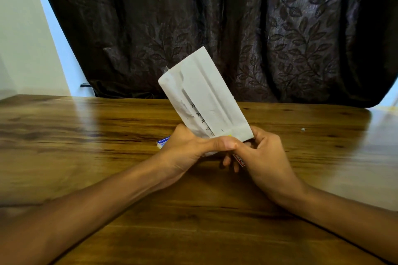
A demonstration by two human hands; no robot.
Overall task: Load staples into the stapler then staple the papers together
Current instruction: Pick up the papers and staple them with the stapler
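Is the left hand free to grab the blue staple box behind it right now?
Probably not yet. The left hand is clamped on the folded papers, thumb pressed across their lower edge. The staple box lies on the table just beyond its knuckles, unobstructed, so releasing the papers would do.

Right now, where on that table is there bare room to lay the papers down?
Bare wood lies left of the small blue box, right of the right hand, and between the forearms. It is crowded mid-table, where both hands hold the papers; left hand.
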